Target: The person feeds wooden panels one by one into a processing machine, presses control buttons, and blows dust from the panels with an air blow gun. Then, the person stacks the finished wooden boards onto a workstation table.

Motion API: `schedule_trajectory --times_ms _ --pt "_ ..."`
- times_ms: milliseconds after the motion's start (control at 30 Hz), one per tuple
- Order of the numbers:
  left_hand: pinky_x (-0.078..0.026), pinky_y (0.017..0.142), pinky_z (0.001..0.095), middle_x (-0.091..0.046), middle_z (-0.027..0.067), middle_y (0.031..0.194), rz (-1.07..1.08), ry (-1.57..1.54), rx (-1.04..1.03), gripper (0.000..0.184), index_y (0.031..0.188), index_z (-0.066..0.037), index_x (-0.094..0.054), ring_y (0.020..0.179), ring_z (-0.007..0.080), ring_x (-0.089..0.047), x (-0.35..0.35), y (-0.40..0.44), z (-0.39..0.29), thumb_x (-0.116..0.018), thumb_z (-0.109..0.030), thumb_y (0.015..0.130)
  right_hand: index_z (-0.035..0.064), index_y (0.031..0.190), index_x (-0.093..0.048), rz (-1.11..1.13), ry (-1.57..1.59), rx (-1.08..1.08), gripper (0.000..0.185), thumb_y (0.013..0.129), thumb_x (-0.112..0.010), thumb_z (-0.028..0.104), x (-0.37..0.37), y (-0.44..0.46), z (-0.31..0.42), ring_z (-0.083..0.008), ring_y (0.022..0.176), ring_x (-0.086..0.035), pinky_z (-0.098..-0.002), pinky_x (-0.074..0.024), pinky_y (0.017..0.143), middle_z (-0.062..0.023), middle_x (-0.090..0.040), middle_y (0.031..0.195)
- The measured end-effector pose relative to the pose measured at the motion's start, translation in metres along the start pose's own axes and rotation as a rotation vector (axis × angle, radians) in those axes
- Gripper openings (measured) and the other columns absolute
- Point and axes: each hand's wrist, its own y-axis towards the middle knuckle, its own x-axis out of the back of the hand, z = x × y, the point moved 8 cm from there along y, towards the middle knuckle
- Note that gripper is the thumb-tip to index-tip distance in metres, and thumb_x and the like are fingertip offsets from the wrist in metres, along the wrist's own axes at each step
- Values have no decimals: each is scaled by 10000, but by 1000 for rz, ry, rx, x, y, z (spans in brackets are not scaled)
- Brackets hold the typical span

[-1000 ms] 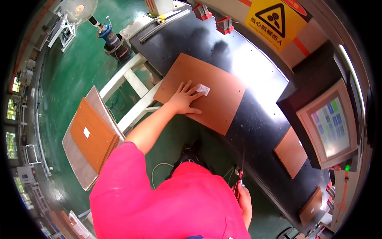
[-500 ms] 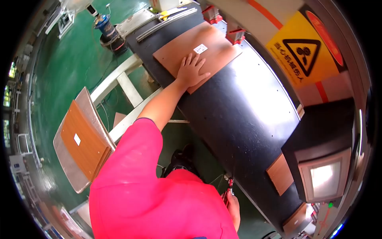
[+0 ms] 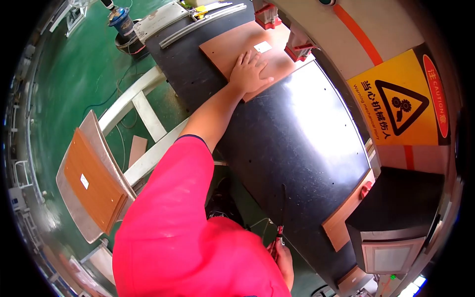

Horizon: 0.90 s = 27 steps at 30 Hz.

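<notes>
Holds a red-handled tool [image 3: 279, 233] clenched in the right grip [image 3: 284, 260], beside the near edge of the black tabletop [image 3: 267, 143]. Rests the left grip [image 3: 248, 75], released with fingers spread, palm down on a brown panel [image 3: 225, 48] lying flat on the tabletop, just beside its white label [image 3: 263, 46]. Shows metal rails [image 3: 203, 25] beyond the panel.

A yellow warning sign [image 3: 402, 99] sits near a black-cased screen [image 3: 392, 257].
</notes>
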Motion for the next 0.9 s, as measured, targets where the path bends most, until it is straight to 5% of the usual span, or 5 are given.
schedule_trajectory --times_ms 467,667,900 --pt "-195 1186 501 -390 130 1523 36 33 10 709 1451 -209 -458 1443 383 -280 3 11 13 -504 -649 897 36 886 -602 81 36 -31 439 1001 -523 452 -5 15 8 -59 408 -330 -246 -191 376 6 -484 556" --pt "-173 1193 502 -346 133 1556 78 61 -19 733 1479 -196 -422 1460 374 -250 0 12 13 -468 -658 912 35 880 -618 102 54 -61 460 987 -545 477 -13 14 17 -67 474 -466 -225 -298 424 -34 -610 649" --pt "-169 1194 499 -343 141 1557 72 53 -30 733 1471 -175 -436 1459 375 -252 1 7 5 -457 -657 919 53 838 -577 -12 27 46 483 994 -514 505 -27 38 48 -78 394 -412 -234 -262 370 -47 -577 578"
